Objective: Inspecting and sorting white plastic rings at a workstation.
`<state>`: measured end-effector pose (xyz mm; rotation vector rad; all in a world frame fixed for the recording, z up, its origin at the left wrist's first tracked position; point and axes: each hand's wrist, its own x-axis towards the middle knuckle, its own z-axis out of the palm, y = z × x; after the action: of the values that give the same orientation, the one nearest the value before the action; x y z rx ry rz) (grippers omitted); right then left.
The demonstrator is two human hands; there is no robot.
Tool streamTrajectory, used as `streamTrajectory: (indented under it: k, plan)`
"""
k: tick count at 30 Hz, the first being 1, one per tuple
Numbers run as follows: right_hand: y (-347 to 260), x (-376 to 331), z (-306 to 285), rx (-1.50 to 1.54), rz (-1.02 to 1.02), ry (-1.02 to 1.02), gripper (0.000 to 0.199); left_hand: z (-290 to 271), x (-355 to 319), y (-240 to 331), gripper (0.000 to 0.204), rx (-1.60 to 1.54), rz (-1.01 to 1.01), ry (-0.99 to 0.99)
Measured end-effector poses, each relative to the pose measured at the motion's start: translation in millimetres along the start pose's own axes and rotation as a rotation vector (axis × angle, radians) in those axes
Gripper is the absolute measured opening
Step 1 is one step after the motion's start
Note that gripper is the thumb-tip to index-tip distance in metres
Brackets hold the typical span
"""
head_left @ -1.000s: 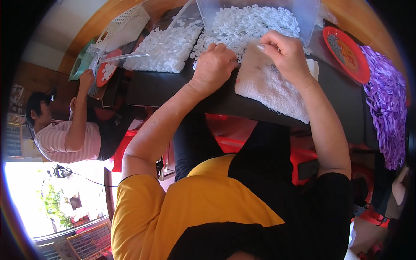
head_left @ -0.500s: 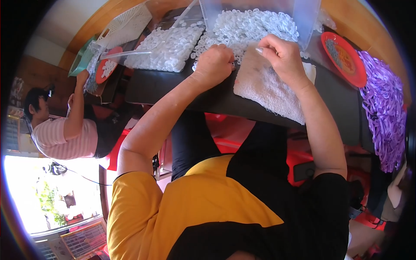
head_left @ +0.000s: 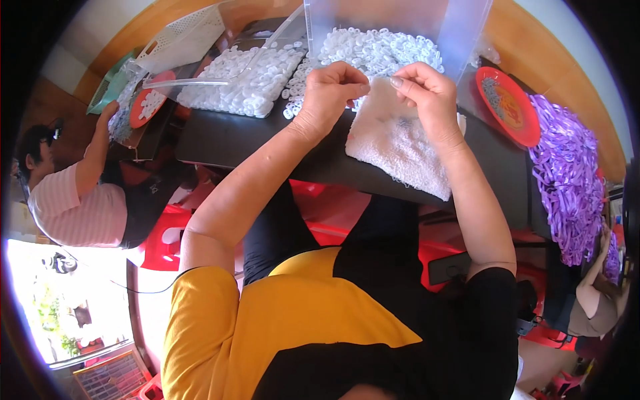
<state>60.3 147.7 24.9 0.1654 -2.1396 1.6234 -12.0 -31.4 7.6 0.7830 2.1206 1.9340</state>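
Observation:
Over the dark table [head_left: 220, 140], my left hand [head_left: 330, 97] is closed in a pinch, thumb and forefinger pointing toward the right hand. My right hand [head_left: 427, 93] pinches too, its fingertips a short way from the left ones, above a pale towel [head_left: 393, 143]. Whatever sits between the fingertips of either hand is too small to make out. Just behind the hands, small white plastic rings [head_left: 383, 50] lie heaped at the mouth of a clear plastic bin [head_left: 460, 40]. Further left is a clear tray piled with more white pieces [head_left: 243, 80].
To the right are a red plate [head_left: 530, 130] with small grey bits and a hanging bundle of purple ribbons [head_left: 567, 180]. On the left, a co-worker [head_left: 80, 207] reaches toward another red plate [head_left: 139, 113] with white pieces. A white basket [head_left: 183, 47] stands behind.
My left hand has come up from the white rings, its fingertips now turned toward my right hand. The right hand stays pinched over the towel. The whole view has shifted slightly.

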Motion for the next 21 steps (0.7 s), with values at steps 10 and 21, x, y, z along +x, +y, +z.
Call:
streamTrajectory:
  k: [10,21]
  plan:
    - [-17,12,4,0.152,0.259,-0.046,0.005,32,10,7,0.014,-0.465,0.054,0.099]
    - [6,7,20,0.186,0.263,0.014,0.006,26,9,-8,0.012,-0.596,-0.164,0.080]
